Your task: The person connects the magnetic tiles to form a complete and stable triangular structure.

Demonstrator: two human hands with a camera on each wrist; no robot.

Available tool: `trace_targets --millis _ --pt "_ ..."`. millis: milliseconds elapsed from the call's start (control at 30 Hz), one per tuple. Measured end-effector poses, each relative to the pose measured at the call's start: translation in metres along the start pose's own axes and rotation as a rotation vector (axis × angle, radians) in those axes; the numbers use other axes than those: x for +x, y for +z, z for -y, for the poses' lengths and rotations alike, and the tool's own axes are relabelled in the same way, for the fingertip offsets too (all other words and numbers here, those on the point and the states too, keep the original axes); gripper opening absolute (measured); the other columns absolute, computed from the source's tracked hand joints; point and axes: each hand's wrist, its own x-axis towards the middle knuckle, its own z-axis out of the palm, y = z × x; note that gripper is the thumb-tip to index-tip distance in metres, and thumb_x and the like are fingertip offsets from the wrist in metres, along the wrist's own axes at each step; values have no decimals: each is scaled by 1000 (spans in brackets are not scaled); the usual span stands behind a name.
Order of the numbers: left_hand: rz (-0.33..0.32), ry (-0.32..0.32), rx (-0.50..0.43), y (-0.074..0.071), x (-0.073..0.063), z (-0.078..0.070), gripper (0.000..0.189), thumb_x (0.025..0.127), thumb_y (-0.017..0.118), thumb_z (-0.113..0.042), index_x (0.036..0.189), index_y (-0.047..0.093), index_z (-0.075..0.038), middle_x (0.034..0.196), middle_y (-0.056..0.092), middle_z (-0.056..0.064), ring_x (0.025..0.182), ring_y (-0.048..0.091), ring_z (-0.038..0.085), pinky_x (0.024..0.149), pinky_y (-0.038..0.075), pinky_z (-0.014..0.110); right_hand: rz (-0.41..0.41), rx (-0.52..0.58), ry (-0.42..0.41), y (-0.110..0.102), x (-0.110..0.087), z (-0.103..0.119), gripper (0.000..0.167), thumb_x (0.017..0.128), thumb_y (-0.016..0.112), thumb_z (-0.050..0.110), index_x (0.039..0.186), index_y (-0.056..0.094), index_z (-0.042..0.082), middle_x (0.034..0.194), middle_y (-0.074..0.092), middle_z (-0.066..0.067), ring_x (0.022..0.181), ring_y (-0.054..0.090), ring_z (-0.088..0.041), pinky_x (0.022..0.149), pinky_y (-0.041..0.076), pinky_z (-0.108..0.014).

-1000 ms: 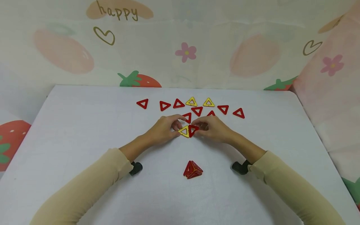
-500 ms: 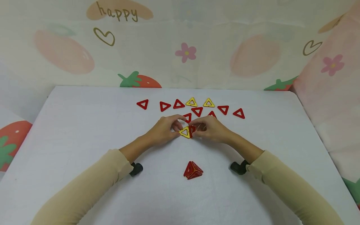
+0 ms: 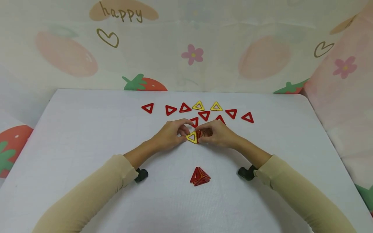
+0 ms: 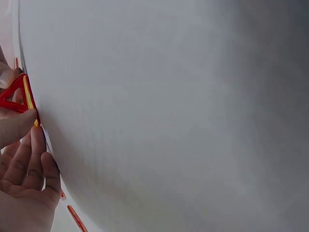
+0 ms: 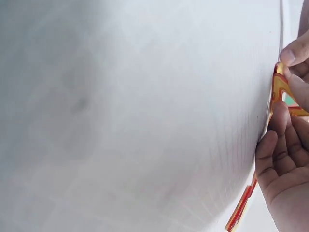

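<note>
Yellow triangle (image 3: 195,137) sits between both hands' fingers, pinched by the left hand (image 3: 173,134); right hand (image 3: 218,133) pinches a red triangle (image 3: 199,135), tipped up at its edge — joint looks barely started. Done, apparently: one red pyramid (image 3: 199,176), nearer the person than the fingers. Left — loose red pieces (image 3: 231,110) and two yellow pieces (image 3: 216,109) beyond the fingertips, flat on the surface (image 3: 87,136).
</note>
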Motion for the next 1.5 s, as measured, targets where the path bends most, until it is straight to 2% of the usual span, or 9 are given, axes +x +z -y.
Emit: trace_targets --millis 633,1033,1200,1300,1500 --pt "1 17 -9 3 1 1 46 89 68 6 132 57 -5 100 70 5 93 66 16 90 53 31 65 24 -14 -1 0 1 42 87 78 14 124 67 0 87 63 -1 78 54 -16 69 45 -25" --pt "-19 13 -14 -4 0 0 44 91 66 3 132 57 -6 102 71 7 93 66 16 88 54 30 58 3 -36 -3 -1 -1 40 86 79 14 122 68 3 84 62 1 75 53 -15 66 44 -25" --pt "-88 7 -8 -12 8 -1 46 90 69 1 134 57 -3 105 71 10 94 66 19 88 53 33 49 8 -30 -2 -2 -3 40 86 79 15 123 69 4 84 62 1 75 54 -15 66 44 -25" --pt "-110 -2 12 -15 16 0 48 90 70 -1 135 56 -4 111 71 10 101 65 21 92 52 36 42 5 -14 -2 -2 -4 41 85 80 15 123 69 5 84 62 0 76 54 -16 67 45 -26" --pt "-45 -53 43 -20 30 0 58 91 71 -6 145 50 -12 130 65 6 124 54 21 106 42 44 34 -3 17 -2 -4 -4 43 86 80 16 126 68 6 85 61 0 79 54 -17 69 46 -27"
